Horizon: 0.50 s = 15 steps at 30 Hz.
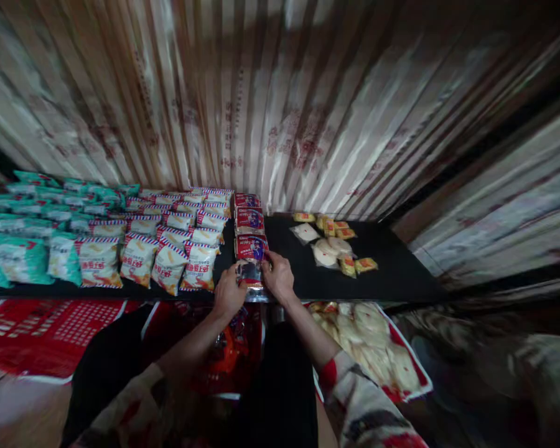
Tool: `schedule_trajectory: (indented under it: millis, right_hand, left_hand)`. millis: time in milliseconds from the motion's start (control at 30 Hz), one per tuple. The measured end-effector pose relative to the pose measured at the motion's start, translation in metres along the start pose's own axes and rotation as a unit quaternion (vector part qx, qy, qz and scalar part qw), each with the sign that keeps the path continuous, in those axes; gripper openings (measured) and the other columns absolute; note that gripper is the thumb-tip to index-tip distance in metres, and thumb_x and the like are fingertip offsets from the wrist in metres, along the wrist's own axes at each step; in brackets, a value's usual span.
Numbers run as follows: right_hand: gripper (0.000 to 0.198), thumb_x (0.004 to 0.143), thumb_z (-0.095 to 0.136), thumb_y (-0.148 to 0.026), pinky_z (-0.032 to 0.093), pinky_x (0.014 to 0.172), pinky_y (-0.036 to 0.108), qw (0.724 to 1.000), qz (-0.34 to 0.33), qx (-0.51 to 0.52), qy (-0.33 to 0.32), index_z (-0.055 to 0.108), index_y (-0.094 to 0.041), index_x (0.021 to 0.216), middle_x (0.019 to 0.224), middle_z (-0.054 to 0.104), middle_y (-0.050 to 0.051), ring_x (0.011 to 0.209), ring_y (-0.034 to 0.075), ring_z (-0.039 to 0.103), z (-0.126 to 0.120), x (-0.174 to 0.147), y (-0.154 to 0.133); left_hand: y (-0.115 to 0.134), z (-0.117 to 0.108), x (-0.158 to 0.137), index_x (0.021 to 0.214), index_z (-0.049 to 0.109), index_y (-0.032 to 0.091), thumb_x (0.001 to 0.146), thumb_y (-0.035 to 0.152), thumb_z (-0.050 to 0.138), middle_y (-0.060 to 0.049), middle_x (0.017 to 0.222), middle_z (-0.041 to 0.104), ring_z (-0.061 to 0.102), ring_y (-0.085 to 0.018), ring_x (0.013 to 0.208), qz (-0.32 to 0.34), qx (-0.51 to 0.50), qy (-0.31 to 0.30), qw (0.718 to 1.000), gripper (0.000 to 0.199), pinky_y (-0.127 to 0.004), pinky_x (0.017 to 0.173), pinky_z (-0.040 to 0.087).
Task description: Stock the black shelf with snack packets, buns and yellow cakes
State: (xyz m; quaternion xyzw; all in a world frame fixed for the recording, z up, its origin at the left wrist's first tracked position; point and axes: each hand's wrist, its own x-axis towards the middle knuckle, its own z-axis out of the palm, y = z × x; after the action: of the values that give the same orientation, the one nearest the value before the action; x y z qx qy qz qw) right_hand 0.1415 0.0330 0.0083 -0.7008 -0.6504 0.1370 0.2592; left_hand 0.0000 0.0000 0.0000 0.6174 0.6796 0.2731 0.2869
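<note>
A row of small flat snack packets [249, 219] with red and blue fronts lies on a black shelf [289, 274]. At the near end of that row, my left hand [230, 290] grips the left side of a shiny snack packet [251, 272]. Its right side is between the curled fingers of my right hand [279, 274]. Both hands hold it close to the shelf's front edge, and the fingertips partly cover it. Left of the row stand white snack bags [199, 266] with red print and striped tops. Farther left are turquoise bags [25, 258].
Round pale wrapped cakes [325, 254] and small yellow packets [366, 265] lie on the shelf's right side. Below it are a red basket [56, 330], a basket of orange packets [224, 351] and one of pale round packs [368, 342]. Stacked cardboard [242, 112] rises behind.
</note>
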Motion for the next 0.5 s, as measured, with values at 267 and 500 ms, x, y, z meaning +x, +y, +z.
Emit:
schedule_trajectory:
  millis: [267,500]
  right_hand:
    - [0.041,0.084,0.044,-0.024,0.037,0.099,0.038,0.997,-0.044,-0.033,0.051,0.057,-0.014,0.121,0.128,0.053,0.012,0.118,0.025,0.043,0.008,-0.002,0.001]
    - [0.047,0.089,0.042,-0.036,0.028,0.106,0.042,0.983,-0.166,-0.082,0.009,0.051,-0.014,0.129,0.143,0.039,0.012,0.136,0.028,0.02,0.008,0.01,-0.007]
  left_hand:
    - [0.007,-0.003,-0.002,0.126,0.049,0.014,0.078,0.014,0.05,-0.01,0.106,0.059,0.057,-0.02,0.1,-0.014,0.023,-0.007,1.0,0.048,-0.031,0.092,0.042]
    - [0.013,-0.007,-0.005,0.128,0.046,0.016,0.079,0.017,0.05,-0.01,0.108,0.056,0.057,-0.021,0.1,-0.03,0.054,-0.023,0.998,0.049,-0.029,0.087,0.043]
